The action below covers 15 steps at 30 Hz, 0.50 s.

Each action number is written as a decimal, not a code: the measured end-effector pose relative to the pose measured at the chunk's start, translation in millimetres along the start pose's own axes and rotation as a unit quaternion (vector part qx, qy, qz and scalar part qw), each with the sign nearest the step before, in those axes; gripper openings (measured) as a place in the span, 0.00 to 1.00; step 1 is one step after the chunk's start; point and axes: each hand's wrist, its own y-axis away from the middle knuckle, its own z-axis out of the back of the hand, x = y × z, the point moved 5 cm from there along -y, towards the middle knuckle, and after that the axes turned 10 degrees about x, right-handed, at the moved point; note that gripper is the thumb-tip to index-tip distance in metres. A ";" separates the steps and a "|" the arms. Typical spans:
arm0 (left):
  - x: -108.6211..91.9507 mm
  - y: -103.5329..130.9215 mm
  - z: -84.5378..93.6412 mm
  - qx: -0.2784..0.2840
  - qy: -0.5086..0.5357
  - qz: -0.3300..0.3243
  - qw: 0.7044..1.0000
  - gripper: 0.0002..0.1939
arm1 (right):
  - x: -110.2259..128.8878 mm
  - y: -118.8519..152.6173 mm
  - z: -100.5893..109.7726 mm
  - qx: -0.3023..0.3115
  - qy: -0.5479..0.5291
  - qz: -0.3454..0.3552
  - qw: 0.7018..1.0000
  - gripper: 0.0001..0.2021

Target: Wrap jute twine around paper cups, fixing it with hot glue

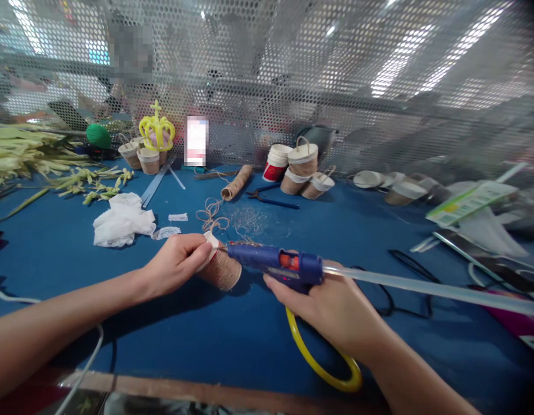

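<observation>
My left hand (176, 262) is closed on the rim of a small twine-wrapped cup (226, 271), which lies tilted over the blue table. White material and a bit of red show at the cup's rim. My right hand (336, 305) grips a blue glue gun (267, 262), its nozzle touching or very near the rim beside my left fingers. A long clear glue stick (422, 286) runs out of the gun's back to the right. Below my right hand hangs a yellow loop (312, 366). Loose twine (213, 213) curls behind the cup.
Behind stand wrapped cups (304, 158), a twine roll (236, 183), pliers (275, 202), a lit phone (196, 141) and a yellow crown (157, 132). White cloth (122, 219) and dry husks (29, 150) lie left. Packets (470, 202) and a black cable (409, 271) are right. A perforated metal screen (249, 75) rises behind.
</observation>
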 end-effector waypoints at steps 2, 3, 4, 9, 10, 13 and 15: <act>-1.4 0.3 0.7 0.001 -0.012 -0.017 1.000 0.16 | -0.4 0.4 0.4 0.001 0.010 -0.001 1.000 0.11; -2.4 0.4 0.9 0.002 -0.018 -0.026 1.000 0.16 | -0.3 0.6 0.6 0.000 0.014 0.000 1.000 0.11; -3.5 0.5 1.1 0.003 -0.023 -0.035 0.999 0.16 | 0.0 0.7 0.8 0.000 0.018 0.000 1.000 0.11; -7.9 1.2 1.1 0.015 -0.029 -0.071 0.997 0.15 | -0.2 0.6 3.5 -0.017 0.028 -0.017 0.999 0.11; -8.2 1.4 1.1 0.017 -0.029 -0.075 0.997 0.15 | -0.9 0.8 4.0 -0.020 0.024 -0.022 0.999 0.12; -8.9 1.9 1.2 0.021 -0.031 -0.081 0.996 0.16 | -4.9 1.6 3.6 -0.015 0.002 -0.043 0.999 0.12; -9.3 2.0 1.4 0.020 -0.033 -0.086 0.996 0.16 | -7.1 2.3 2.7 -0.008 -0.009 -0.056 0.998 0.12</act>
